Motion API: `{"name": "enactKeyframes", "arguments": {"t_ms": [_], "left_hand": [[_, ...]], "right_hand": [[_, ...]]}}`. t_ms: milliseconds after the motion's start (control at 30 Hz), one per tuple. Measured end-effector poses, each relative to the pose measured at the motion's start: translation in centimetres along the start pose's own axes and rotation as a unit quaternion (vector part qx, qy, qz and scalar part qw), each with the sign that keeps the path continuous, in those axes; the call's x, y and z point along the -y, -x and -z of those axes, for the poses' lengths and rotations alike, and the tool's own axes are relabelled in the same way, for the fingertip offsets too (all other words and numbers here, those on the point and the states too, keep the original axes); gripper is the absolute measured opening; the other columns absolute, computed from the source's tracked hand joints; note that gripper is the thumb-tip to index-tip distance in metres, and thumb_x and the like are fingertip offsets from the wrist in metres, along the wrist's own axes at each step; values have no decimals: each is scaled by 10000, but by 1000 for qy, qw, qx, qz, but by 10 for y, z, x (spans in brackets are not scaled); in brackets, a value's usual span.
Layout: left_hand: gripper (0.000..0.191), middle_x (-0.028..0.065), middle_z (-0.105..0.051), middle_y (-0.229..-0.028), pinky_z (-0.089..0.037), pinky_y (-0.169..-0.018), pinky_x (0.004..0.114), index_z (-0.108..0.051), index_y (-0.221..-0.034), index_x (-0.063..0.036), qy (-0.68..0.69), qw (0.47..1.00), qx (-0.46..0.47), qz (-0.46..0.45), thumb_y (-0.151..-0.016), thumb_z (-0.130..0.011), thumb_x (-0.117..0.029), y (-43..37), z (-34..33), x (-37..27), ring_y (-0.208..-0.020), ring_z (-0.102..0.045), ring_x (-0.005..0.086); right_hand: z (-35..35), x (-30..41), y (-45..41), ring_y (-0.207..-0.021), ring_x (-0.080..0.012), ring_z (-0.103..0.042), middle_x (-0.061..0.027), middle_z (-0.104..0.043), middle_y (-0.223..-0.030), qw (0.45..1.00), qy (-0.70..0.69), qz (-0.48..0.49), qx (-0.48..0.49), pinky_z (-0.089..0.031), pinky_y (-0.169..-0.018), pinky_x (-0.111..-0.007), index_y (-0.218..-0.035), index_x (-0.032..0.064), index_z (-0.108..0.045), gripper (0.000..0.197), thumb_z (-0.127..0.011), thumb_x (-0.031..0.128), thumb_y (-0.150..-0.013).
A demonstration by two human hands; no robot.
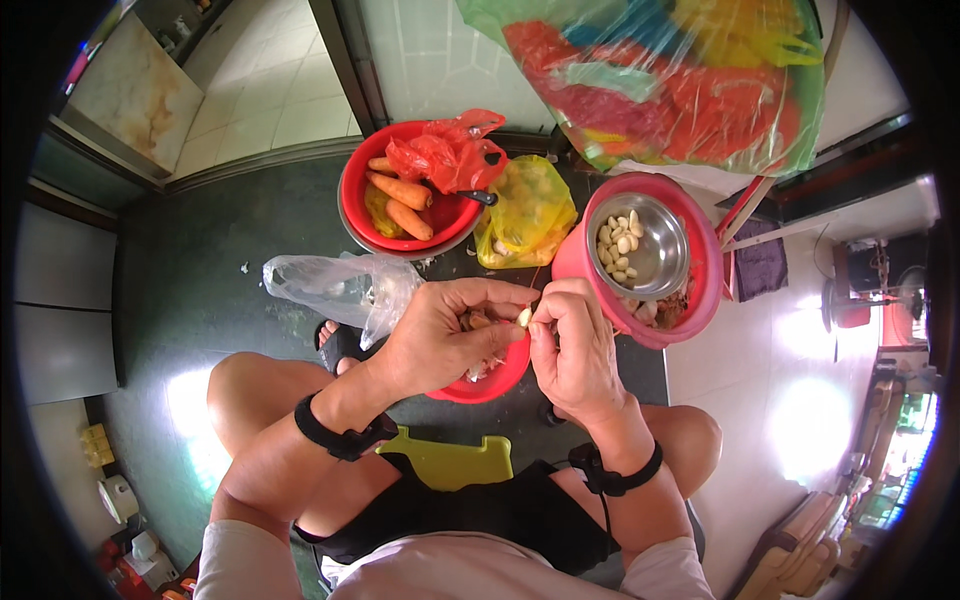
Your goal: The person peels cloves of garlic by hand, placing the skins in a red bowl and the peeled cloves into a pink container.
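A pale garlic clove [524, 317] sits between the thumb and index finger of my left hand [439, 330]. Other brownish pieces, perhaps unpeeled cloves [477, 320], show partly behind its curled fingers. From the right, my right hand [577, 352] pinches at the edge of the same clove. Below both hands stands a red plastic basin [491, 390] with papery garlic skins [484, 366] in it; the hands hide much of it. Several peeled cloves [619, 244] lie in a stainless steel bowl [664, 259], which rests inside a pink bucket [577, 247] to the right.
Ahead, a red bowl [352, 195] holds carrots [401, 191], a red plastic bag [442, 157] and a black-handled knife [480, 196]. Beside it sits a yellow bag [532, 210]. A clear plastic bag [337, 289] lies left. Skins [656, 311] lie in the bucket. A large green bag [675, 90] bulges behind.
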State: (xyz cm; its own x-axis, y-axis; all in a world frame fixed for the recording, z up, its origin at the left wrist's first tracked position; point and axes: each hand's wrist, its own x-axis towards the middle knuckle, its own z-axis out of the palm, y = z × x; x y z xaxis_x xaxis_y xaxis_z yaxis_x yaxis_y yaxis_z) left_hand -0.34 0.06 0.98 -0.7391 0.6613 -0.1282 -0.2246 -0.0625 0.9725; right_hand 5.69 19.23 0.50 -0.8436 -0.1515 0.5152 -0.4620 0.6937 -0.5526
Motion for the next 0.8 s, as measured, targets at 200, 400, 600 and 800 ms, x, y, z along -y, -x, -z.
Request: {"name": "enactKeyframes", "arguments": {"t_ms": [200,400,600,800], "left_hand": [[299,36,-735,-881,-506,-547,217,-680,-1308,28,48,998,-2,49,-1013,-692,-17,-1,3,-3,-648,-611,36],[258,46,-712,-824,-507,-539,228,-682,-1265,38,97,994,-36,47,-1015,-697,-25,0,2,-5,-635,-620,61],[274,47,-732,-882,-504,-537,221,-683,-1267,35,69,997,-1,23,-1001,-715,-19,0,3,2,-627,-614,53],[261,47,-759,-931,-485,-529,214,-694,-1246,37,55,998,-10,33,-989,-722,-1,0,1,0,-619,-597,40]], "right_hand": [[1,1,2,-743,-339,-633,-154,-585,-1029,1000,-22,-7,-6,-541,-576,-398,-1072,34,-527,235,-672,-33,-899],[3,2,3,-740,-315,-644,-149,-601,-1021,999,-42,-8,-24,-549,-585,-374,-1044,27,-563,213,-695,-35,-889],[4,8,1,-731,-288,-666,-136,-636,-1021,994,-76,-56,-57,-561,-607,-355,-1099,27,-643,260,-770,-7,-875],[4,6,-3,-744,-277,-691,-109,-663,-969,997,-40,-14,-64,-567,-611,-356,-1052,34,-707,203,-785,-6,-869]]}}
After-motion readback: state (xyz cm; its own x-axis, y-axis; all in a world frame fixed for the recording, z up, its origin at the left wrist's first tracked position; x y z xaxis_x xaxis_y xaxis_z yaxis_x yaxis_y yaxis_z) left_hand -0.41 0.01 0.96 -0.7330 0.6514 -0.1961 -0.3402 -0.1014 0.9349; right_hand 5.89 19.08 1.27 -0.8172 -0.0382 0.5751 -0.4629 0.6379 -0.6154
